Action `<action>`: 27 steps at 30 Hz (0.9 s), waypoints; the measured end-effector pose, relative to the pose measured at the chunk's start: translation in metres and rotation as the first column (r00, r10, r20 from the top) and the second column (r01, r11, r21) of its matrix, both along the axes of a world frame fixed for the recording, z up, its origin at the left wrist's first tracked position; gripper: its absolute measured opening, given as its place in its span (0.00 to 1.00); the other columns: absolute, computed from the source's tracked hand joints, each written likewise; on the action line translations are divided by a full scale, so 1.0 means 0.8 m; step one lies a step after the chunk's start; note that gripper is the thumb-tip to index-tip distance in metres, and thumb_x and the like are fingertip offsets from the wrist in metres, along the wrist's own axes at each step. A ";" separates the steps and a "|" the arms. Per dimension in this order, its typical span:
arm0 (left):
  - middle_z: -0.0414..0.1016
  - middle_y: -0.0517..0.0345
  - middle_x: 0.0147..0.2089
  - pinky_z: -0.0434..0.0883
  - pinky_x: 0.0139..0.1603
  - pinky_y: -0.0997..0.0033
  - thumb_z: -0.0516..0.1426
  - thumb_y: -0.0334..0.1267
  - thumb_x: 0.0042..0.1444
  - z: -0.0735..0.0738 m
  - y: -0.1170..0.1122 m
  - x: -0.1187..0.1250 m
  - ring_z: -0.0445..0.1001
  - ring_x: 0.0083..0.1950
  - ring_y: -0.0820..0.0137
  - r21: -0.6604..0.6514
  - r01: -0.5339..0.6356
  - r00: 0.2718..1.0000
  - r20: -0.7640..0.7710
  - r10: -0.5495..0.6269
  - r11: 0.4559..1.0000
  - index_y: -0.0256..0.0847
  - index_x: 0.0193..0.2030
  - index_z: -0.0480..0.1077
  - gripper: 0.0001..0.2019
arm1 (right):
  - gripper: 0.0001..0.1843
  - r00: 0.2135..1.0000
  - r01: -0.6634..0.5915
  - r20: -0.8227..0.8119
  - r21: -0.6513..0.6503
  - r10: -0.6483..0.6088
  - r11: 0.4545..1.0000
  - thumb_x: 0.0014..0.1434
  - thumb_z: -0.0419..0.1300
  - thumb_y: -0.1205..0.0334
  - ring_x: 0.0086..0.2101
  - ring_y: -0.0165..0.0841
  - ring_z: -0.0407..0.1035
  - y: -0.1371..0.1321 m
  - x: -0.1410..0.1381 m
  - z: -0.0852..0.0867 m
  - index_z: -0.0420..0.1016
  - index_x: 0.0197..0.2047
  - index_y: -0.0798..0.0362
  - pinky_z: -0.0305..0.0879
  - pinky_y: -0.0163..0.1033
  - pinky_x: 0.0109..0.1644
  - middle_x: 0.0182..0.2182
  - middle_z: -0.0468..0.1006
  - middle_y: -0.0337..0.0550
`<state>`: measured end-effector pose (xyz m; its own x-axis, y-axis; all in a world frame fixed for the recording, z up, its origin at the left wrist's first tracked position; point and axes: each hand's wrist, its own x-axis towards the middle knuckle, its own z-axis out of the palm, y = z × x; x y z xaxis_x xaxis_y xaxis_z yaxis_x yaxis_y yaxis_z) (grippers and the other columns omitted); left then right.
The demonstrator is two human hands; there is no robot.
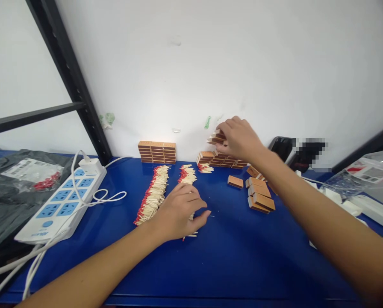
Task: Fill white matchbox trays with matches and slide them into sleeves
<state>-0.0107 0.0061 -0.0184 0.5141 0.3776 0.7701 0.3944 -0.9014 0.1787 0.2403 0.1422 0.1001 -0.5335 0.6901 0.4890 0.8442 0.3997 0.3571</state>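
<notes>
My right hand (239, 137) reaches to the wall and pinches a matchbox (216, 138) just above a low pile of matchboxes (222, 160). My left hand (178, 211) rests curled on the blue table (230, 252), its fingers closed over a few red-tipped matches from a short row of matches (187, 175). A longer row of matches (153, 194) lies just left of that hand. A neat stack of matchboxes (157, 152) stands against the wall further left. Several loose matchboxes (258, 194) lie under my right forearm.
A white and blue power strip (63, 201) with white cables lies at the left, beside a grey bag (5, 201). A black metal frame (72, 81) rises at the left. White boxes and clear plastic (364, 188) crowd the right edge. A black object (281, 147) leans on the wall.
</notes>
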 end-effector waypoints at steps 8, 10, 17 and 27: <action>0.81 0.56 0.35 0.78 0.50 0.60 0.64 0.36 0.65 0.003 -0.004 0.000 0.79 0.41 0.66 -0.049 0.030 0.999 -0.042 -0.032 0.998 0.39 0.39 0.79 0.04 | 0.17 0.982 0.171 -0.021 -0.316 -0.187 0.933 0.55 0.64 0.53 0.42 0.49 0.72 -0.049 0.102 -0.036 0.72 0.45 0.51 0.63 0.45 0.38 0.42 0.79 0.55; 0.81 0.56 0.34 0.79 0.49 0.61 0.63 0.37 0.66 0.003 -0.004 0.000 0.78 0.38 0.67 -0.092 0.047 0.996 -0.071 -0.054 0.995 0.40 0.39 0.79 0.06 | 0.19 0.969 0.222 -0.027 -0.339 -0.246 0.914 0.55 0.64 0.52 0.42 0.49 0.73 -0.044 0.114 -0.057 0.71 0.47 0.51 0.62 0.45 0.37 0.42 0.80 0.56; 0.83 0.55 0.35 0.81 0.51 0.59 0.64 0.38 0.65 0.002 0.001 -0.001 0.81 0.43 0.64 -0.126 0.016 0.999 -0.037 -0.021 0.992 0.42 0.39 0.81 0.05 | 0.26 0.954 0.194 -0.106 -0.489 -0.279 0.851 0.53 0.67 0.54 0.36 0.46 0.75 -0.022 0.112 -0.079 0.66 0.53 0.51 0.63 0.43 0.33 0.39 0.82 0.51; 0.82 0.55 0.35 0.81 0.49 0.59 0.63 0.37 0.65 0.003 -0.001 -0.002 0.81 0.43 0.64 -0.109 0.033 0.998 -0.045 -0.038 0.993 0.40 0.40 0.80 0.04 | 0.20 0.773 0.077 -0.488 -0.563 -0.406 0.823 0.58 0.67 0.48 0.46 0.44 0.78 -0.067 0.160 -0.047 0.80 0.49 0.52 0.72 0.44 0.51 0.48 0.85 0.54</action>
<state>-0.0120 0.0054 -0.0159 0.5633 0.4385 0.7003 0.3730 -0.8912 0.2580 0.3683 0.0889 0.0625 -0.0507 0.9789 0.1979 0.9082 0.1276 -0.3986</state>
